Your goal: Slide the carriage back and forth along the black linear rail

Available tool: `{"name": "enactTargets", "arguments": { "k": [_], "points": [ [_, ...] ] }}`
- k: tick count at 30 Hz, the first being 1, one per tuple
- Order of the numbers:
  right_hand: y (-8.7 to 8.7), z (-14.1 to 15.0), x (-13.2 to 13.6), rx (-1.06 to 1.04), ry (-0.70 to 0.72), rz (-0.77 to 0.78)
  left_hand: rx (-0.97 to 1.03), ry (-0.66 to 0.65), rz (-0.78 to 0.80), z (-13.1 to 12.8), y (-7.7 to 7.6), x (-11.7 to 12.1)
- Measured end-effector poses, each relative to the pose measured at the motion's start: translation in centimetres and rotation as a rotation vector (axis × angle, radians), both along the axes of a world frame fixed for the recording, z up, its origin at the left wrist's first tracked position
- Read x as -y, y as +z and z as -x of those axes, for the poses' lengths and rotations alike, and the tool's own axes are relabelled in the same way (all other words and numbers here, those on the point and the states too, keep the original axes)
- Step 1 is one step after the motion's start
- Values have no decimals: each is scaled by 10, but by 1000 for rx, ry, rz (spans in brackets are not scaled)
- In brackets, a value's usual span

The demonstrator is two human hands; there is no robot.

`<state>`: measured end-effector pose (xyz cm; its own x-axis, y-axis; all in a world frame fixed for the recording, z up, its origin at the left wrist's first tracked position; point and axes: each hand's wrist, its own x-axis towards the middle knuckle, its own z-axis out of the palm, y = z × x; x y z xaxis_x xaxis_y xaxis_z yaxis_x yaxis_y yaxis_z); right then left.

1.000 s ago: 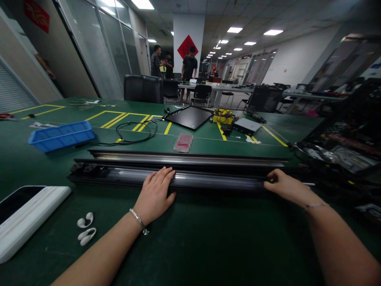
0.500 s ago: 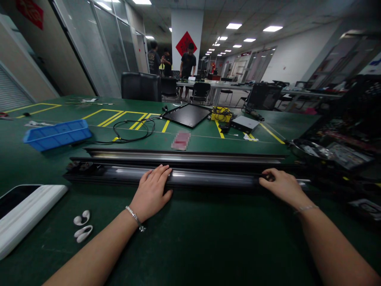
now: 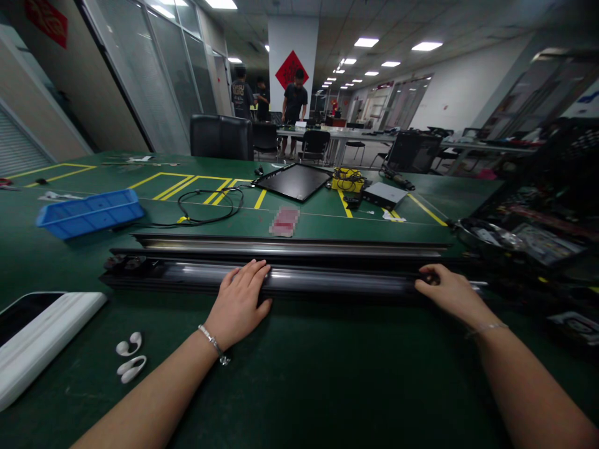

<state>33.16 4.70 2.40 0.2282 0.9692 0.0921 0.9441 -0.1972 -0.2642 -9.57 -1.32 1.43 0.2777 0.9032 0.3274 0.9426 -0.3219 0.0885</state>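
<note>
A long dark metal rail assembly (image 3: 327, 280) lies across the green table (image 3: 304, 374) in front of me, with a second long rail (image 3: 290, 246) just behind it. My left hand (image 3: 241, 299) rests flat on the near rail near its middle, fingers stretched out over its top. My right hand (image 3: 447, 290) sits at the rail's right end with fingers curled around a small part there; what it pinches is hidden.
A blue tray (image 3: 88, 212) stands at the left, a white flat device (image 3: 42, 340) and two white earbuds (image 3: 128, 358) near left. A black cable (image 3: 210, 206), a dark panel (image 3: 294, 181), a yellow box (image 3: 349, 181) and electronics clutter (image 3: 528, 240) lie further off. Several people stand far back.
My right hand shifted slightly along the rail's right end. My left hand stayed on the rail. The view moved a little.
</note>
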Motion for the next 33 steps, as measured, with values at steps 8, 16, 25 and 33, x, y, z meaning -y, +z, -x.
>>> {"name": "enactTargets", "arguments": {
  "k": [8,16,25,33],
  "points": [
    [7,4,4,-108,-36,-12,-13,5,3,0,0,0],
    [6,-1,5,-145,-42,-1,-12,2,1,0,0,0],
    [5,-5,6,-210,-39,-24,-7,1,-4,1,-1,-1],
    [20,8,13,-189,-88,44,11,-10,-20,1,-1,-1]
  ]
}}
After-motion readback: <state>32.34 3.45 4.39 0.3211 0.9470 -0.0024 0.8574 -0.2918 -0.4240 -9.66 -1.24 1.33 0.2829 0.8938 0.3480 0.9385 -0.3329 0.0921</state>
